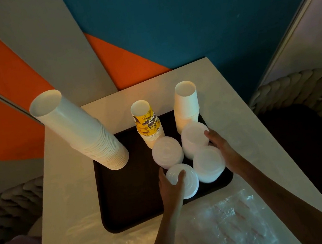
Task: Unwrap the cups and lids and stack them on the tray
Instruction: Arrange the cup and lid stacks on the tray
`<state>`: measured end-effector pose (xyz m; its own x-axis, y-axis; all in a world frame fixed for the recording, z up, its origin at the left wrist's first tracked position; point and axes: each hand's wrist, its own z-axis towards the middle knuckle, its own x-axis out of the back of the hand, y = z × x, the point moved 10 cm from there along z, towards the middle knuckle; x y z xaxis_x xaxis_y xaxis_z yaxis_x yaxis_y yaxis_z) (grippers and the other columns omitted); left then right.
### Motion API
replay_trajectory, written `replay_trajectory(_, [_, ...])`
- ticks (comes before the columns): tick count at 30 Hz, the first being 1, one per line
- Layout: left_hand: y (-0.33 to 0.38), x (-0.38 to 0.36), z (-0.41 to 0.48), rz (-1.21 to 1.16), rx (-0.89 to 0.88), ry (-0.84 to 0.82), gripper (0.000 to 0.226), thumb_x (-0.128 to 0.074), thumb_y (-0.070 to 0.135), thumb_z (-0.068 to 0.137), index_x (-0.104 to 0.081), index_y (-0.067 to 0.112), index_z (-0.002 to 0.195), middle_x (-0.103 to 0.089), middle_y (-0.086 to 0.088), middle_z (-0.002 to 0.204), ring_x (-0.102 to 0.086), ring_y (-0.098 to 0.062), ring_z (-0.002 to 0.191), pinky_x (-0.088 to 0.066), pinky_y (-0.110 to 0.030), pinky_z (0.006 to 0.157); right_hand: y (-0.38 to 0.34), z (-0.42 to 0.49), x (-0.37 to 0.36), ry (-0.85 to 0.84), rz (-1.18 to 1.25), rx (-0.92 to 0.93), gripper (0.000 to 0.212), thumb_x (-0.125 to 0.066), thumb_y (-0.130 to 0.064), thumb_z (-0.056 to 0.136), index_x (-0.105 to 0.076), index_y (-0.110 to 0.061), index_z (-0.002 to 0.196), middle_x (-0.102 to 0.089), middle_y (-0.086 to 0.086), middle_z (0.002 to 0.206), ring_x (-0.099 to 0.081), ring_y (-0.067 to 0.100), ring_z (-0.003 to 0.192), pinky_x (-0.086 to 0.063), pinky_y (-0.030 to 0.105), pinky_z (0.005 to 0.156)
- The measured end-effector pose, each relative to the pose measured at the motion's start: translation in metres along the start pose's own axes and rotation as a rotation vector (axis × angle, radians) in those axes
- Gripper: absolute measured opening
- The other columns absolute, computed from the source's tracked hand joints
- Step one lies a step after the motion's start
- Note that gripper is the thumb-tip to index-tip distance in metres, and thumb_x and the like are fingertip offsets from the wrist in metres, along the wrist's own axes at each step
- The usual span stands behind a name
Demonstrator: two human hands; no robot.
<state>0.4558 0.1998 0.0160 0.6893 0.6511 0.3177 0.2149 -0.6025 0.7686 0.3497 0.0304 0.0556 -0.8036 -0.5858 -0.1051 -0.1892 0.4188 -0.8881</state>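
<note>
- The tray (126,201) is dark with rounded corners and lies on a pale bench (71,188).
- A tall stack of white cups (86,133) rises from the tray's far-left corner, its base right at the rim.
- A short stack of yellow printed cups (147,124) stands at the middle of the tray's far rim. A stack of plain white cups (187,105) stands at the far-right corner.
- Four stacks of translucent white lids crowd the tray's right half, close together or touching: the far-left lid stack (167,151), far-right lid stack (194,137), near-right lid stack (208,162) and nearest lid stack (186,181).
- The left hand (171,185) grasps the nearest lid stack, thumb on its left side and a finger curled over its top.
- The right hand (223,150) lies flat and released along the right side of the near-right lid stack, its fingertips touching the far-right lid stack.
- The near-right lid stack sits hard against the tray's right rim.
- Bare tray floor shows left of the lids and toward the near rim.
- Crumpled clear plastic wrap (225,227) covers the bench just past the tray's near rim.
</note>
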Motion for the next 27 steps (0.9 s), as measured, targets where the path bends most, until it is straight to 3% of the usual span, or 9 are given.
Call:
replay_trajectory(3, [0.000, -0.005, -0.001, -0.024, -0.012, 0.009, 0.078, -0.069, 0.031, 0.084, -0.023, 0.020, 0.147, -0.041, -0.006, 0.142, -0.044, -0.024, 0.127, -0.041, -0.041, 0.105, 0.002, 0.003, 0.005, -0.009, -0.023, -0.013, 0.073, -0.054, -0.063, 0.069, -0.049, -0.027, 0.133, -0.058, 0.006, 0.125, -0.057, 0.025, 0.113, -0.049, 0.044, 0.093])
replay_trajectory(7, [0.000, -0.009, -0.002, -0.045, 0.000, 0.013, 0.083, -0.070, 0.033, 0.083, -0.020, 0.022, 0.148, -0.039, -0.006, 0.145, -0.043, -0.025, 0.129, -0.040, -0.043, 0.106, 0.003, 0.007, 0.011, -0.013, -0.037, -0.015, 0.073, -0.054, -0.064, 0.068, -0.048, -0.030, 0.133, -0.058, 0.006, 0.125, -0.058, 0.025, 0.111, -0.049, 0.046, 0.093])
replay_trajectory(14, [0.017, 0.014, 0.014, -0.123, -0.019, 0.063, 0.088, -0.064, 0.042, 0.085, -0.009, 0.023, 0.152, -0.017, -0.009, 0.157, -0.025, -0.029, 0.142, -0.030, -0.048, 0.111, -0.001, 0.009, 0.009, -0.055, -0.055, -0.002, 0.082, -0.054, -0.067, 0.065, -0.042, -0.034, 0.138, -0.056, 0.002, 0.129, -0.056, 0.024, 0.115, -0.050, 0.048, 0.094])
replay_trajectory(17, [0.031, 0.016, 0.028, -0.110, -0.078, 0.026, 0.086, -0.064, 0.040, 0.086, -0.010, 0.024, 0.151, -0.021, -0.008, 0.156, -0.031, -0.029, 0.139, -0.036, -0.051, 0.108, -0.005, 0.011, 0.006, -0.070, -0.094, 0.007, 0.066, -0.055, -0.055, 0.079, -0.041, -0.033, 0.139, -0.055, -0.004, 0.128, -0.056, 0.016, 0.113, -0.050, 0.037, 0.088])
replay_trajectory(20, [0.038, 0.014, 0.033, -0.105, -0.098, 0.019, 0.078, -0.061, 0.039, 0.088, -0.017, 0.022, 0.150, -0.034, -0.009, 0.149, -0.042, -0.028, 0.131, -0.042, -0.052, 0.103, -0.006, 0.012, 0.007, -0.049, -0.122, -0.015, 0.035, -0.050, -0.036, 0.095, -0.043, -0.036, 0.129, -0.054, -0.010, 0.117, -0.054, 0.007, 0.100, -0.045, 0.025, 0.072])
replay_trajectory(24, [0.038, 0.010, 0.037, -0.108, -0.089, 0.016, 0.067, -0.058, 0.032, 0.092, -0.021, 0.022, 0.147, -0.044, -0.009, 0.140, -0.050, -0.029, 0.122, -0.046, -0.051, 0.099, -0.007, 0.012, 0.009, -0.036, -0.152, -0.017, 0.031, -0.048, -0.031, 0.096, -0.043, -0.037, 0.126, -0.055, -0.010, 0.112, -0.055, 0.007, 0.098, -0.044, 0.023, 0.069])
replay_trajectory(27, [0.037, 0.005, 0.038, -0.093, -0.092, 0.011, 0.066, -0.057, 0.030, 0.093, -0.020, 0.022, 0.147, -0.043, -0.010, 0.140, -0.049, -0.030, 0.123, -0.046, -0.052, 0.098, -0.006, 0.013, 0.013, -0.009, -0.160, -0.008, 0.034, -0.049, -0.031, 0.096, -0.042, -0.036, 0.129, -0.053, -0.005, 0.122, -0.054, 0.013, 0.107, -0.047, 0.028, 0.080])
